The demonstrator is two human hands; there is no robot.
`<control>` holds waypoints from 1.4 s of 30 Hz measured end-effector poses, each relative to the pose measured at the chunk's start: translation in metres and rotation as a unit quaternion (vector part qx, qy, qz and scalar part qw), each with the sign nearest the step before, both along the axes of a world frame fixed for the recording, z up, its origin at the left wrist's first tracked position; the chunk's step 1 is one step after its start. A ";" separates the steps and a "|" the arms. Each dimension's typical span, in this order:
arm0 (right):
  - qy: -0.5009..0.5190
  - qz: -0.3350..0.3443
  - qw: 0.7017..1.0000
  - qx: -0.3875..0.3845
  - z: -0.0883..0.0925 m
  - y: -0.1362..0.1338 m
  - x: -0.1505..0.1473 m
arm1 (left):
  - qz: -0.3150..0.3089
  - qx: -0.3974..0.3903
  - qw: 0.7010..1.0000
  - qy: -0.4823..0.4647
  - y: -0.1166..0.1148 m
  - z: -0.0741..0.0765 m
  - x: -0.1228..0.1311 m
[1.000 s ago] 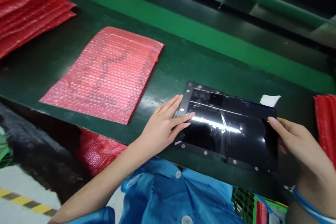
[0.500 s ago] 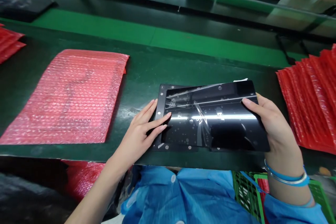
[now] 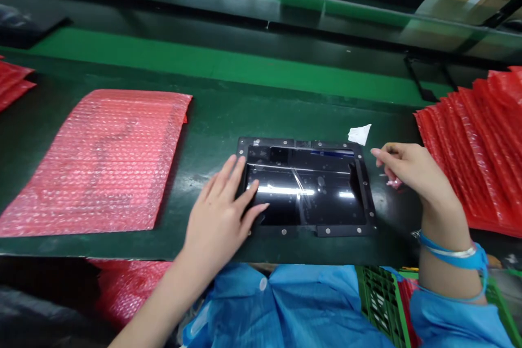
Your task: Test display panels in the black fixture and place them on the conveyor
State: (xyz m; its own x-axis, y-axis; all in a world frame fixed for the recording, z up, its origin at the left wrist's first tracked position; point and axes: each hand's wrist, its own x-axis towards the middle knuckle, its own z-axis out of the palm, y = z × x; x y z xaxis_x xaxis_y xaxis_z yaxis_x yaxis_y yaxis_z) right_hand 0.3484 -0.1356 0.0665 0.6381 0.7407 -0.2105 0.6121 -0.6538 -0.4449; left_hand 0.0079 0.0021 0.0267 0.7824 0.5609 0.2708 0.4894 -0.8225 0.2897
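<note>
A black framed panel (image 3: 304, 191) with a glossy screen and small screw heads round its rim lies flat on the dark green bench. My left hand (image 3: 222, 216) rests open on its left end, with fingers spread over the frame and glass. My right hand (image 3: 402, 168) hovers just off the panel's right edge. Its fingers are curled into a pinch, and what they hold, if anything, is too small to make out. A white scrap (image 3: 359, 134) lies behind the panel's far right corner.
A red bubble-wrap bag (image 3: 93, 157) lies flat to the left. A fanned stack of red bags (image 3: 477, 152) fills the right side, and more red bags (image 3: 12, 84) sit at the far left. A green belt strip (image 3: 228, 65) runs behind. A green crate (image 3: 377, 299) sits below the bench edge.
My right hand held the glossy black sheet raised over the panel's right end; now the panel lies flat and that hand has drawn off to the right. My left hand slid further onto the screen.
</note>
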 end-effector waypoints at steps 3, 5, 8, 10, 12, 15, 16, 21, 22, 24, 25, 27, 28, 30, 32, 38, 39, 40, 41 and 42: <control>0.046 0.001 0.998 -0.051 -0.003 0.013 0.012 | -0.085 0.018 0.996 -0.007 -0.027 0.010 0.039; 0.039 0.035 0.994 -0.098 -0.005 0.027 0.016 | -0.194 -0.004 0.981 0.010 -0.047 0.009 0.071; 0.015 0.054 0.990 -0.132 -0.008 0.047 0.018 | -0.285 -0.015 0.957 0.046 -0.067 -0.001 0.108; -0.010 0.053 0.987 -0.150 -0.010 0.057 0.019 | -0.298 -0.007 0.953 0.057 -0.071 -0.008 0.118; -0.027 0.049 0.985 -0.165 -0.011 0.063 0.020 | -0.300 0.001 0.952 0.059 -0.071 -0.013 0.121; -0.020 0.043 0.982 -0.184 -0.012 0.067 0.022 | -0.305 0.001 0.951 0.060 -0.069 -0.012 0.120; -0.013 0.042 0.982 -0.186 -0.012 0.067 0.022 | -0.308 -0.001 0.949 0.061 -0.069 -0.011 0.120; 0.003 0.026 0.990 -0.137 -0.017 0.057 0.016 | -0.324 -0.042 0.944 0.047 -0.056 -0.007 0.121; 0.002 0.020 0.993 -0.117 -0.019 0.054 0.015 | -0.307 -0.050 0.950 0.039 -0.050 -0.007 0.121; 0.002 0.005 0.997 -0.074 -0.023 0.047 0.013 | -0.218 -0.046 0.975 0.020 -0.033 -0.007 0.121; 0.006 -0.004 0.999 -0.054 -0.025 0.045 0.012 | -0.154 -0.035 0.987 0.012 -0.024 -0.006 0.121; 0.019 -0.022 0.999 -0.017 -0.028 0.041 0.013 | -0.056 -0.010 0.998 0.007 -0.008 -0.005 0.122; 0.028 -0.030 0.999 0.002 -0.029 0.040 0.014 | -0.035 -0.003 0.999 0.010 -0.002 -0.005 0.123; 0.048 -0.040 0.997 0.044 -0.031 0.040 0.017 | -0.027 0.004 1.000 0.010 0.005 -0.003 0.124; 0.080 -0.035 0.992 0.094 -0.034 0.040 0.017 | -0.015 0.009 1.000 -0.011 0.008 -0.001 0.125; 0.232 0.026 0.948 0.216 -0.046 0.039 0.005 | -0.002 0.028 0.990 -0.141 0.002 0.008 0.120; 0.253 0.029 0.940 0.229 -0.048 0.039 0.003 | -0.006 0.017 0.988 -0.155 0.002 0.010 0.118; 0.272 0.028 0.931 0.240 -0.049 0.038 0.001 | -0.011 0.002 0.986 -0.167 0.002 0.011 0.116; 0.288 0.026 0.924 0.250 -0.050 0.038 0.000 | -0.015 -0.017 0.984 -0.177 0.003 0.012 0.115; 0.303 0.022 0.917 0.258 -0.051 0.038 0.000 | -0.018 -0.039 0.982 -0.186 0.005 0.014 0.113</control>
State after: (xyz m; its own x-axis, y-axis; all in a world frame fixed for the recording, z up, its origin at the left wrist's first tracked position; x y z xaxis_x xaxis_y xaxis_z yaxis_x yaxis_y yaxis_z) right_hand 0.3480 -0.0974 0.0157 0.4870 0.8636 -0.1304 0.1715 -0.2410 -0.9553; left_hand 0.1206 0.0067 0.0404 0.6571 0.5650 0.4990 0.3080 -0.8054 0.5064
